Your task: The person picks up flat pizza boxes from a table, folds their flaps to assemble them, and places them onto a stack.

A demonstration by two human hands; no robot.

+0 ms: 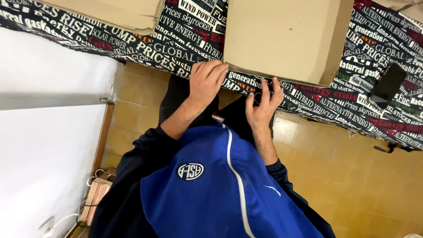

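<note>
Head view: hands (233,94) touch shut cardboard box (282,37).

Dark phone (387,83) on the printed cloth, second cardboard sheet (114,13) top left, yellow tiled floor (352,176), white wall (39,145)

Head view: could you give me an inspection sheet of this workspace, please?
Surface: table under a black printed cloth covered in white and red lettering.
Job's things: large flat cardboard box lying on the cloth, its near edge close to both hands.
Clutter: second cardboard piece at the far left; black phone on the cloth to the right.
Grippers: left hand lies palm down on the cloth at the box's corner; right hand, fingers spread, touches the cloth's edge. Neither holds anything.
Cables: white cables on the floor by the wall.
Surroundings: yellow tiled floor, white wall, small wooden item by the cables.
</note>
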